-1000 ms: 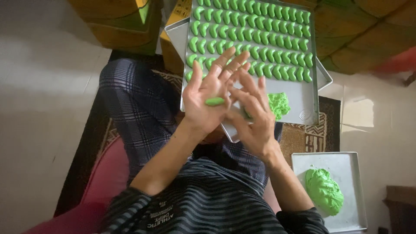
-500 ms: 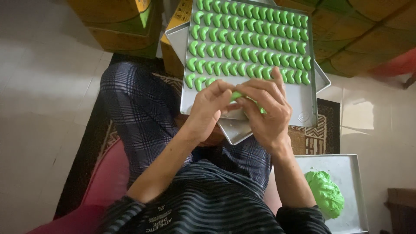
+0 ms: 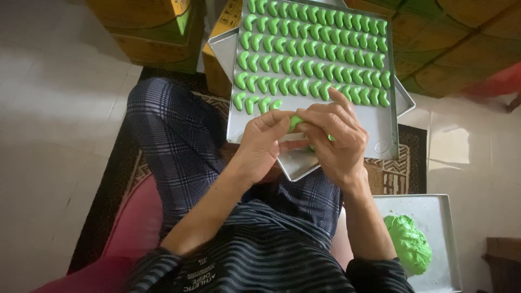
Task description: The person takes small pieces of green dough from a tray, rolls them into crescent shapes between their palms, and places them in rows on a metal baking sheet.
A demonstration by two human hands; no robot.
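Over my lap I see the metal baking tray [image 3: 380, 127] filled with rows of green crescent pieces [image 3: 312, 57]; below them my left hand [image 3: 263, 146] and right hand [image 3: 334, 138] meet, fingertips pinched shut together around a small green dough piece [image 3: 294, 121] just above the tray's bare lower part.

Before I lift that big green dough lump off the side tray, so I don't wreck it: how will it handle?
The green dough lump looks soft: its surface is wrinkled and dented, so fingers would likely mark it. It probably sags rather than staying stiff. Sitting flat on the side tray, it seems unlikely to roll.
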